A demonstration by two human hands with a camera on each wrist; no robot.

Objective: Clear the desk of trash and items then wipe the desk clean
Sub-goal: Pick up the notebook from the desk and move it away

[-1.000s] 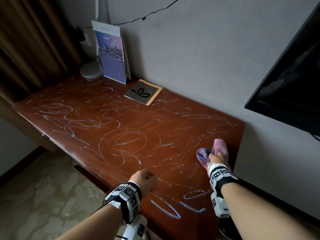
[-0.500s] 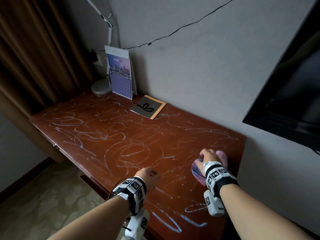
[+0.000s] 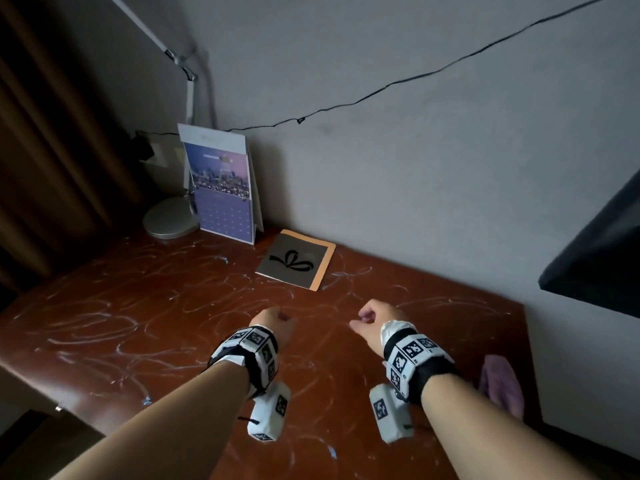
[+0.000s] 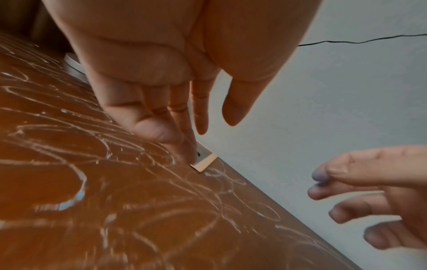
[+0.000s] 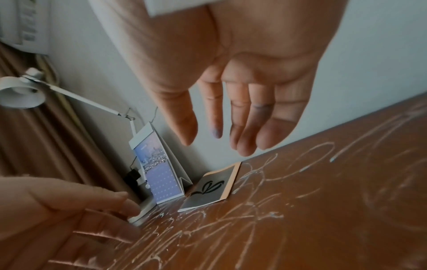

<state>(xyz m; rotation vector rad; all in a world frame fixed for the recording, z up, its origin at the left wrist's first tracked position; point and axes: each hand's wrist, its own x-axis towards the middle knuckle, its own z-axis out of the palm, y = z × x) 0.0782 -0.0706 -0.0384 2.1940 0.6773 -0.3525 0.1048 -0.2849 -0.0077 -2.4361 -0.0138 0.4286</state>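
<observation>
Reddish-brown wooden desk [image 3: 145, 341]: top covered with pale looping scribble marks across its whole visible surface; set against a grey wall.

Left hand [image 3: 273, 323]: above the desk's middle, empty; fingers loosely extended and hanging relaxed in the wrist view, nothing held.

Right hand [image 3: 375, 323]: just beside the left, toward 3 o'clock, empty; fingers relaxed and slightly spread, purplish smudges on the fingertips [image 5: 216, 132]. Whether either hand touches the wood cannot be told.

Crumpled purple cloth [image 3: 500, 384]: lies on the desk near its right edge, at 4 o'clock from the right hand, apart from it.

Grey notebook with orange border and a black ribbon drawing [image 3: 296, 263]: flat on the desk near the wall, at 12 o'clock from the hands.

Standing purple desk calendar with a city skyline photo [image 3: 221, 188]: upright at 11 o'clock, just left of the notebook.

White desk lamp with round metal base [image 3: 169, 218]: base beside the calendar at the back left corner, jointed arm rising along the wall.

Thin black cable [image 3: 398, 83]: strung across the wall.

Brown curtain [image 3: 52, 150]: at 9 to 10 o'clock.

Dark wall-mounted screen [image 3: 599, 251]: at 3 o'clock.
</observation>
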